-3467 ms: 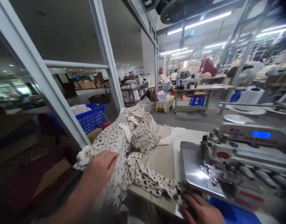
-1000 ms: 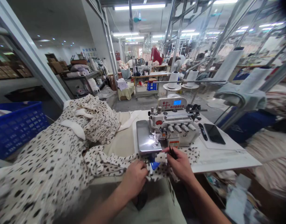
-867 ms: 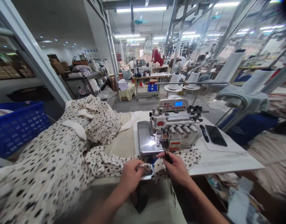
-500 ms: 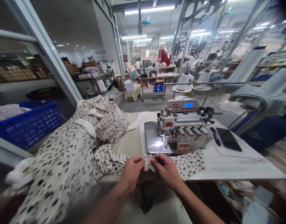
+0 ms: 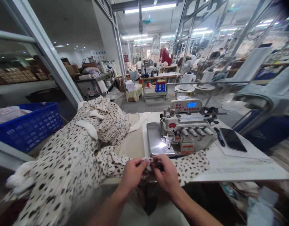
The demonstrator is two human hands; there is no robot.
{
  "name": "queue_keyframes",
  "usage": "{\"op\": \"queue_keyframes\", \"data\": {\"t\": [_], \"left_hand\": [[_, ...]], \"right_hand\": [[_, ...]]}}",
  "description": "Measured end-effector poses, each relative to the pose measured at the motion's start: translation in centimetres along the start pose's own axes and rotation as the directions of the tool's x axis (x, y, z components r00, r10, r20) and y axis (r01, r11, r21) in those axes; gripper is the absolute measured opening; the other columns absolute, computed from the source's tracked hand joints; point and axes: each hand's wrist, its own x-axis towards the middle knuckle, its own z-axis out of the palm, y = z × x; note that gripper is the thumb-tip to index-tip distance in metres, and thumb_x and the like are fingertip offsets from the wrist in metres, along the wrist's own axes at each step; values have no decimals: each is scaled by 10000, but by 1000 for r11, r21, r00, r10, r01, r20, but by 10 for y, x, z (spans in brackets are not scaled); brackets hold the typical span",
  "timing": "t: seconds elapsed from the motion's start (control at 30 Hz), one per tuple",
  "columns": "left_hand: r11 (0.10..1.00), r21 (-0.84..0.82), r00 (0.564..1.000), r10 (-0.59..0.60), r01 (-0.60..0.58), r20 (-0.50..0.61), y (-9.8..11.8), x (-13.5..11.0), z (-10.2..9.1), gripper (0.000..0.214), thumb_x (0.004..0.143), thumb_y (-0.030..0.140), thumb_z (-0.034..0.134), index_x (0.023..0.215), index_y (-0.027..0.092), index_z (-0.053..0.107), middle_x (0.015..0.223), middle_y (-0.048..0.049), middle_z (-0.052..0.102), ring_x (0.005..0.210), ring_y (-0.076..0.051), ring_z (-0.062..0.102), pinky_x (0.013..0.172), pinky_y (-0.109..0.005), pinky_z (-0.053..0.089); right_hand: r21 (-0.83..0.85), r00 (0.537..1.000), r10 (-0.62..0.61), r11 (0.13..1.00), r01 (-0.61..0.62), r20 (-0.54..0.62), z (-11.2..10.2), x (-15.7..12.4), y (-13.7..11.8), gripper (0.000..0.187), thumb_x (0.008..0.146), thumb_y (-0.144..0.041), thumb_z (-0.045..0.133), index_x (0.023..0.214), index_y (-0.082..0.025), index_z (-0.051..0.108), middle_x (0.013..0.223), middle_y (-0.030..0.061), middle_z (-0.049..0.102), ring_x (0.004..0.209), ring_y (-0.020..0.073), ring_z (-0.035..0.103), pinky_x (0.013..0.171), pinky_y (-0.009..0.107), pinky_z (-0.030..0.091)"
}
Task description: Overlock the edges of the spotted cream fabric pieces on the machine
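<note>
Spotted fabric strip [image 5: 111, 160]: cream cloth with irregular black spots, soft and crumpled, lying at the front edge of the table [image 5: 241, 163]. Its long axis ran left to right along that edge, from the heap of spotted garments [image 5: 71, 147] on the left to a flap spread below the front of the overlock machine [image 5: 184, 125] on the right. The gathered part sat directly between the two hands, so neither was nearer; both were on it. Left hand [image 5: 132, 172]: fingers curled in, thumb and fingertips pinched on the cloth from the left. Right hand [image 5: 164, 174]: likewise closed on the cloth from the right, knuckles up; something small and dark showed at its fingertips, but I could not tell what it was. The hands were almost touching. The pinched spot lay just in front of the machine's metal plate [image 5: 156, 141], near it but apart from it, with the needle area beyond and slightly right. Further out: a dark phone [image 5: 232, 139] lay flat on the table right of the machine, and a blue basket [image 5: 29, 125] stood far left, behind the heap. White thread cones [image 5: 188, 78] stood on stands behind the machine.
</note>
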Motion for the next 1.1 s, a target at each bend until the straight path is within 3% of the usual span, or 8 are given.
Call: {"op": "queue_keyframes", "data": {"t": [0.1, 0.2, 0.33, 0.47, 0.53, 0.7, 0.83, 1.1], "left_hand": [[959, -283, 967, -104, 36, -231, 6, 4, -23, 404, 676, 465, 842, 828, 117, 701, 696, -14, 648, 535, -97, 517, 435, -186, 377], [874, -466, 872, -118, -137, -476, 24, 10, -52, 392, 554, 324, 911, 785, 133, 660, 702, 3, 643, 560, -98, 546, 405, -165, 366], [887, -356, 806, 29, -293, -592, 46, 13, -49, 395, 558, 324, 911, 809, 153, 658, 688, 35, 640, 535, -78, 535, 423, -159, 399], [983, -42, 961, 164, -177, -223, 47, 10, -5, 370, 685, 406, 851, 905, 137, 723, 791, -31, 721, 673, -136, 642, 597, -220, 522], [981, 64, 983, 184, -184, 2, 46, 9, 12, 372, 773, 446, 784, 964, 130, 740, 889, -69, 748, 810, -186, 682, 736, -268, 552], [918, 259, 946, 250, -299, 205, 57, 16, 19, 402, 931, 487, 583, 1096, 148, 721, 980, -96, 744, 907, -222, 681, 834, -335, 541], [705, 452, 835, 415, -546, 362, 71, 33, 14, 303, 874, 357, 677, 1135, 204, 667, 1137, -82, 684, 1054, -225, 617, 958, -358, 480], [794, 344, 782, 245, -501, 573, 73, 60, 10, 246, 851, 348, 709, 983, 178, 591, 830, 4, 577, 738, -126, 519, 692, -247, 442]], "right_hand": [[-3, 982, -179, 984, 179, -60, -4, -8, -4, 206, 876, -135, 572, 1059, -210, 630, 995, 97, 672, 898, 231, 652, 758, 326, 535], [65, 970, -243, 968, 242, 6, -9, -14, -11, 201, 891, -99, 542, 1016, -223, 638, 876, 62, 667, 783, 199, 649, 692, 300, 531], [159, 987, -152, 977, 142, 49, -9, -9, -16, 123, 908, -176, 578, 985, -219, 663, 846, 49, 694, 742, 189, 654, 664, 290, 524], [255, 996, 81, 963, -89, 43, -4, 3, -17, 206, 872, -293, 680, 1061, -211, 685, 938, 58, 734, 783, 198, 676, 702, 294, 540], [304, 982, 189, 935, -184, 13, -4, 9, -17, 296, 804, -338, 756, 1054, -193, 693, 927, 62, 743, 756, 205, 676, 679, 292, 543], [428, 927, 374, 832, -353, 36, -16, 21, -12, 232, 814, -382, 740, 908, -171, 734, 801, 39, 740, 731, 207, 657, 688, 283, 515], [496, 896, 432, 759, -421, 100, -27, 25, -8, 263, 833, -421, 717, 769, -166, 716, 688, 2, 671, 647, 171, 575, 610, 257, 443], [518, 900, 434, 762, -389, 37, -33, 20, -2, 243, 817, -402, 742, 888, -185, 659, 747, -13, 635, 678, 155, 551, 644, 253, 447]]}}
